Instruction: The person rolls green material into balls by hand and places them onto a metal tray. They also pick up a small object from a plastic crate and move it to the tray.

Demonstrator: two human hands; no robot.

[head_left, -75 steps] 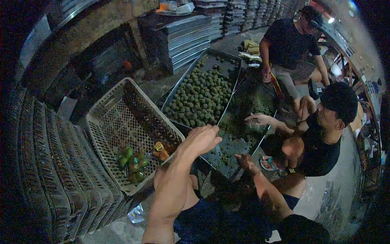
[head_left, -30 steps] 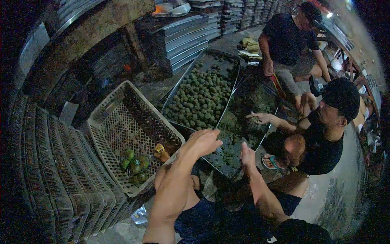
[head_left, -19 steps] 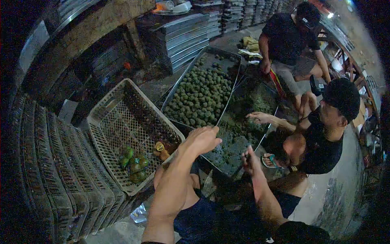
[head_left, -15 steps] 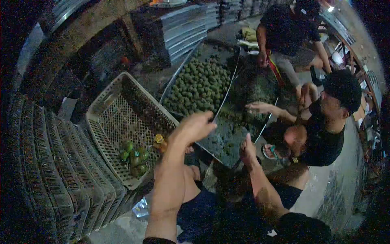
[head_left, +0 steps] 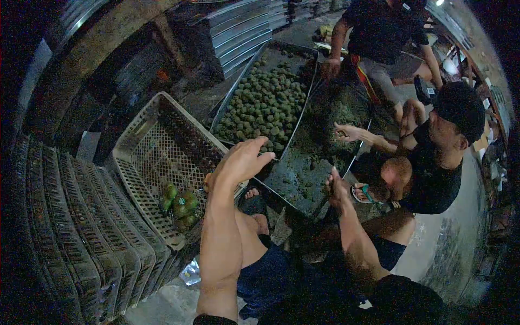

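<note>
My left hand (head_left: pixel 241 161) hovers palm down above the near end of a metal tray (head_left: pixel 284 187), its fingers stretched and the thumb apart, with nothing visible in it. Close to the tray's right edge, my right hand (head_left: pixel 337 188) is closed with the thumb up; whatever its fingers hold is too dark to name. Many round, greenish-brown balls (head_left: pixel 262 105) fill the left part of the tray area. A dark green crumbly mass (head_left: pixel 344 115) lies in the right part. Left of my forearm, a plastic crate (head_left: pixel 130 168) holds several green fruits (head_left: pixel 185 206).
A person in a cap (head_left: pixel 433 179) squats at the right, one hand (head_left: pixel 351 132) over the crumbly mass. Another person (head_left: pixel 382 43) sits at the back. Stacked crates (head_left: pixel 81 216) stand at the left, and corrugated metal sheets (head_left: pixel 238 40) behind the trays.
My left hand has drawn back left and up, and its fingers have straightened. My right hand has shifted slightly right. The back person's hand has moved left and down over the trays.
</note>
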